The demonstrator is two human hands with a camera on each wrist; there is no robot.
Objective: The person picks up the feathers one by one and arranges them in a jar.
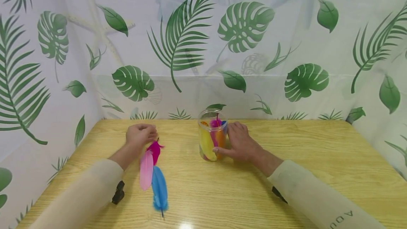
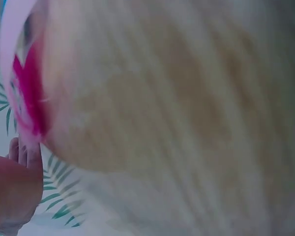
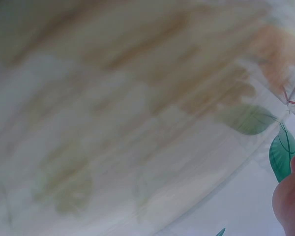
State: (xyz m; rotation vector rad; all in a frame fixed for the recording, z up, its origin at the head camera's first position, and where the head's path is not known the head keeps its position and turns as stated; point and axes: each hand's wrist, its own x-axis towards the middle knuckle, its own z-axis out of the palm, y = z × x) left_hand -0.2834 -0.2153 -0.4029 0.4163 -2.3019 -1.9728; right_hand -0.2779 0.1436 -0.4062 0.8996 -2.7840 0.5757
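Observation:
A clear round plastic jar (image 1: pixel 208 144) stands upright and lidless near the table's back. Inside are several feathers, including a yellow feather (image 1: pixel 207 142) and orange, magenta and blue ones. My right hand (image 1: pixel 243 144) grips the jar's right side, thumb across its front. To the left, my left hand (image 1: pixel 141 135) has curled fingers at the dark quill of a magenta feather (image 1: pixel 154 153) and appears to pinch it; the thumb is hidden. A pink feather (image 1: pixel 146 172) overlaps the magenta one, and a blue feather (image 1: pixel 160 188) lies below. The left wrist view shows magenta and pink close to the fingertips.
All this is on a light wood-grain table (image 1: pixel 197 193). Behind and at both sides hangs a white cloth (image 1: pixel 197 96) printed with green leaves. Both wrist views are largely filled by blurred table surface.

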